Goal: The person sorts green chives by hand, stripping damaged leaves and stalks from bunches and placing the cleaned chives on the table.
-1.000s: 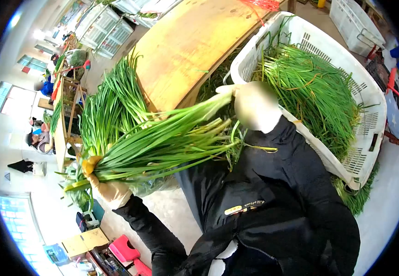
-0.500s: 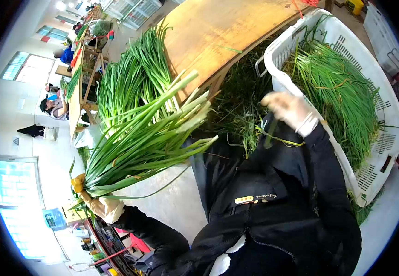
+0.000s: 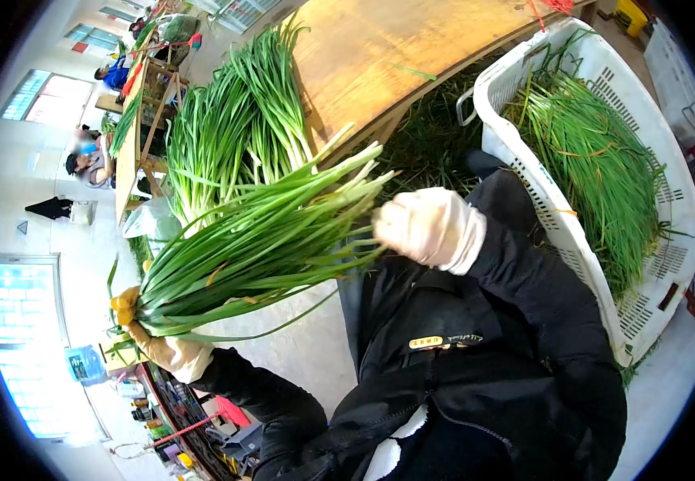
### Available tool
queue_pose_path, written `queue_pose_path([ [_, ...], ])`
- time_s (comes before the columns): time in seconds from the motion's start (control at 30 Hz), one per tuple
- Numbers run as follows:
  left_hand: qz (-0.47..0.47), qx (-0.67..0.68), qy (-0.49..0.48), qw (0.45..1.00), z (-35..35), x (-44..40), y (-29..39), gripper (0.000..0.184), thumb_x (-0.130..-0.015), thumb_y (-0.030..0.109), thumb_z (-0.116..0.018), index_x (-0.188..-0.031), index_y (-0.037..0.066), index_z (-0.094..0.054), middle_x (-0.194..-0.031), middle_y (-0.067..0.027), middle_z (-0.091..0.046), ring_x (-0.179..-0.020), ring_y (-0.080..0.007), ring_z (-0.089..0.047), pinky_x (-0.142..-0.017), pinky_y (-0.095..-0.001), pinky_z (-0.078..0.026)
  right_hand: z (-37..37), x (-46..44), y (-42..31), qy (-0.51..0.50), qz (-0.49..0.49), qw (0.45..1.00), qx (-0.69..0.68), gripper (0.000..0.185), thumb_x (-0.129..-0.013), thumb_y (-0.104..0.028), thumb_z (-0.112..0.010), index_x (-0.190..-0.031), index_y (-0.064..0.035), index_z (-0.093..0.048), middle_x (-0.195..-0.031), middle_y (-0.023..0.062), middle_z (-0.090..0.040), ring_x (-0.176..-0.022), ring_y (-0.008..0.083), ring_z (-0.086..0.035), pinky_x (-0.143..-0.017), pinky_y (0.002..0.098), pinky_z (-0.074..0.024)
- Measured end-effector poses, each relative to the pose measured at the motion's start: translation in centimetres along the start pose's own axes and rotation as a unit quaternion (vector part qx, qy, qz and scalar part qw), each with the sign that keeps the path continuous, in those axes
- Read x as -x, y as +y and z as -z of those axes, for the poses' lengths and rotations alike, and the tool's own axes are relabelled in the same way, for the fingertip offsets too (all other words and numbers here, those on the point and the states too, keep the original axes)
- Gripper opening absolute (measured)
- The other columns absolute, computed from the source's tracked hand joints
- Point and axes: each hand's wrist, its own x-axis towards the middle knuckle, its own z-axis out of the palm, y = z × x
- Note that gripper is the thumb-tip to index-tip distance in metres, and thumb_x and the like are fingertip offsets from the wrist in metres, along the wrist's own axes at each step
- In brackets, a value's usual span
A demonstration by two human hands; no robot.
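Observation:
My left hand (image 3: 127, 309), in a yellow and cream glove, is closed around the leafy end of a bunch of Chinese chives (image 3: 243, 248). The bunch slants up to the right, its pale stem ends spread towards my body. At those stem ends is my right hand (image 3: 432, 228), in a white glove. Its fingers are curled together and blurred at the tips, so whatever they pinch is hidden. Behind the held bunch, more Chinese chives (image 3: 223, 128) lie piled along the edge of the wooden table (image 3: 355, 56).
To the right stands a white plastic basket (image 3: 552, 204) holding loose green leaves (image 3: 596, 176). Leafy scraps (image 3: 424, 152) lie below the table. Other people sit at a long table at the far left; one wears blue (image 3: 115, 74). A water bottle (image 3: 84, 363) stands at lower left.
My right hand has moved left from beside the basket to the bunch's stem ends; the strand dangling below it earlier is out of sight. My left hand still grips the bunch, slightly lower left.

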Motion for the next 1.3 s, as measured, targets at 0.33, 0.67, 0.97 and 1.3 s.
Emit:
queue_pose_path([
  [0.33,-0.051,-0.041,-0.011,0.998,-1.8,0.9,0.3,0.017,-0.084,0.019,-0.047,-0.100,0.014,-0.052,-0.104,0.0010,-0.052,-0.104,-0.0174,-0.043,-0.097,-0.0489,-0.023,-1.9,-0.1,4.2,-0.020,-0.223,0.811,-0.541,0.035,-0.071,-0.025,-0.064,-0.096,-0.0033,-0.053,-0.082,0.0112,-0.057,-0.081,0.0237,-0.056,-0.076,0.0295,-0.0441],
  [0.67,-0.043,0.038,0.076,0.995,0.5,0.6,-0.1,0.015,-0.080,0.013,-0.050,-0.092,0.007,-0.056,-0.092,-0.0006,-0.057,-0.092,-0.0159,-0.050,-0.101,-0.0391,-0.022,-2.2,2.2,2.0,-0.133,-0.122,0.752,-0.634,0.025,-0.085,-0.026,-0.050,-0.082,-0.0032,-0.058,-0.069,0.0067,-0.058,-0.059,0.0144,-0.054,-0.054,0.0276,-0.0428],
  [0.97,-0.234,-0.368,-0.043,0.899,1.4,1.6,-0.6,0.031,-0.083,0.022,-0.048,-0.111,0.008,-0.043,-0.104,-0.0080,-0.050,-0.098,-0.0185,-0.048,-0.091,-0.0326,-0.036,-5.4,5.9,4.5,-0.300,-0.151,0.941,-0.038,0.015,-0.075,-0.017,-0.047,-0.065,-0.0086,-0.054,-0.060,0.0056,-0.056,-0.060,0.0224,-0.058,-0.050,0.0328,-0.0455],
  [1.3,-0.414,-0.566,0.015,0.713,3.1,2.0,2.2,0.013,-0.081,0.010,-0.047,-0.092,0.003,-0.049,-0.097,-0.0074,-0.050,-0.087,-0.0125,-0.050,-0.081,-0.0248,-0.038,-6.2,4.0,8.1,-0.230,-0.180,0.954,-0.071,0.042,-0.071,-0.027,-0.063,-0.107,-0.0076,-0.054,-0.091,0.0091,-0.060,-0.087,0.0233,-0.058,-0.072,0.0330,-0.0471],
])
